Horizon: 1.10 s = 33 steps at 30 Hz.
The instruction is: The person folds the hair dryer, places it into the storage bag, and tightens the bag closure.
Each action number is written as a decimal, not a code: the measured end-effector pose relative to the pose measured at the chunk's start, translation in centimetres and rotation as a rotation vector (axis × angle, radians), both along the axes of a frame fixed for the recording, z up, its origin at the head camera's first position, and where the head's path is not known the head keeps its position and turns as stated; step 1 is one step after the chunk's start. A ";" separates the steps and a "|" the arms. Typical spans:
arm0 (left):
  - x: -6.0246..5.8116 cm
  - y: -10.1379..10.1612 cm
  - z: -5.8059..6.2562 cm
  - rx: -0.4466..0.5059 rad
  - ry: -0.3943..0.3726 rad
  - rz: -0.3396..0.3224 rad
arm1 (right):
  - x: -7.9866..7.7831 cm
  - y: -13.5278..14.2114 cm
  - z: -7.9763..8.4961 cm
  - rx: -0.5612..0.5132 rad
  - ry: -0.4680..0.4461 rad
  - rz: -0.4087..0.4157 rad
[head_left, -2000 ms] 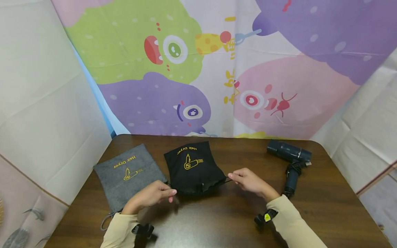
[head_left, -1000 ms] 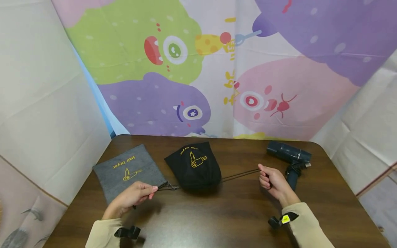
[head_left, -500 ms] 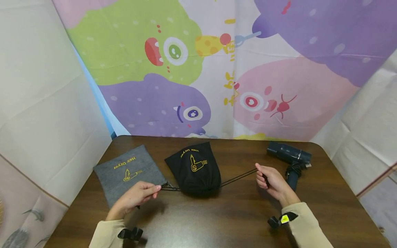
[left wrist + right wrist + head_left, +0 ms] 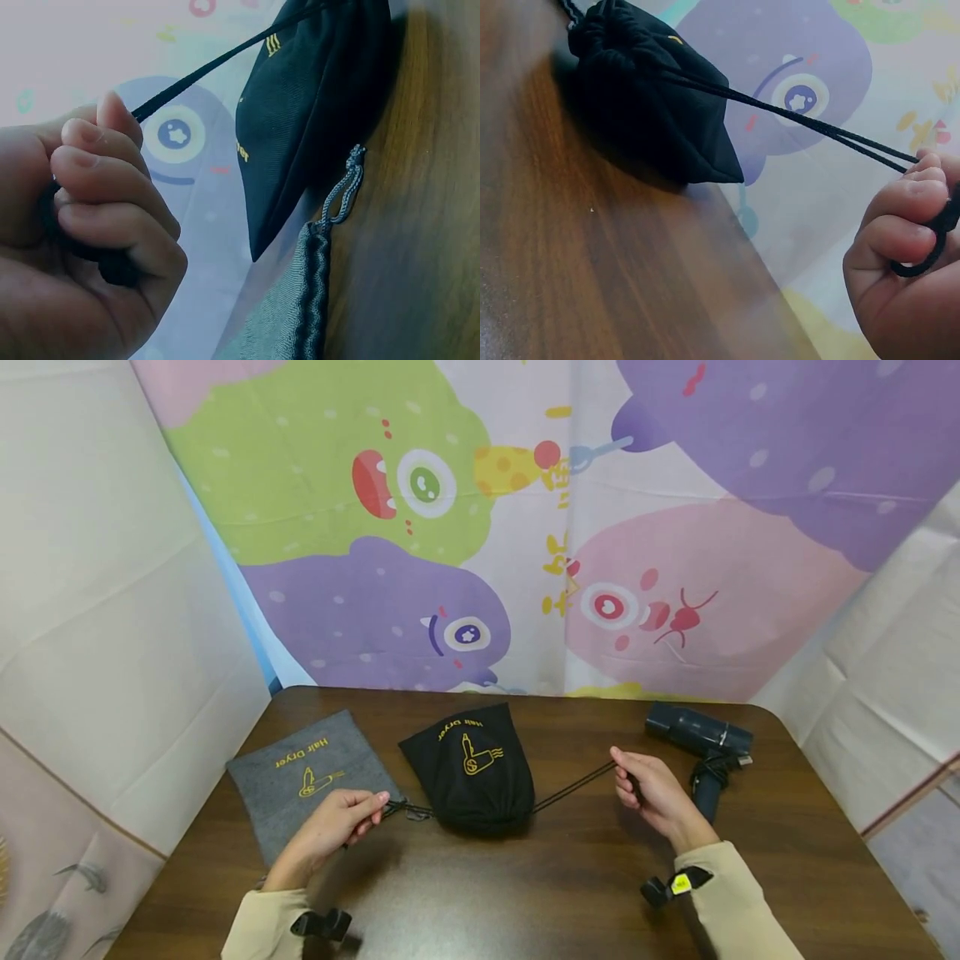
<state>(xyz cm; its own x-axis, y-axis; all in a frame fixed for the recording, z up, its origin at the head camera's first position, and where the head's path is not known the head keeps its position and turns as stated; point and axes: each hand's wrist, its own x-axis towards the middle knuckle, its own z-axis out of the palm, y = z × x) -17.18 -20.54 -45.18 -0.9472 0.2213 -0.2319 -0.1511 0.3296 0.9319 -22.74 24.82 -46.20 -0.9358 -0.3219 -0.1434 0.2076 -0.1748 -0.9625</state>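
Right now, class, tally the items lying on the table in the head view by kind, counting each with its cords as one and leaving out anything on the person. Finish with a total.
Drawstring bags: 2 (black drawstring bag, grey drawstring bag)
Hair dryers: 1 (dark blue hair dryer)
Total: 3

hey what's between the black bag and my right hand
Two strands of black drawstring, stretched straight, run from the black bag to your right hand; the head and right wrist views both show this.
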 end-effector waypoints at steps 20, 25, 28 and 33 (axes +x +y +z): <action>-1.0 1.0 0.8 0.059 0.001 0.141 | -1.4 -2.1 2.3 0.148 -0.014 -0.116; -1.7 1.3 1.3 0.080 0.003 0.202 | -1.9 -2.8 2.7 0.138 -0.025 -0.148; -2.2 1.6 1.7 0.084 0.006 0.243 | -2.3 -3.2 3.0 0.137 -0.025 -0.168; -3.2 2.1 2.3 0.089 0.035 0.283 | -3.0 -4.2 3.6 0.164 -0.007 -0.189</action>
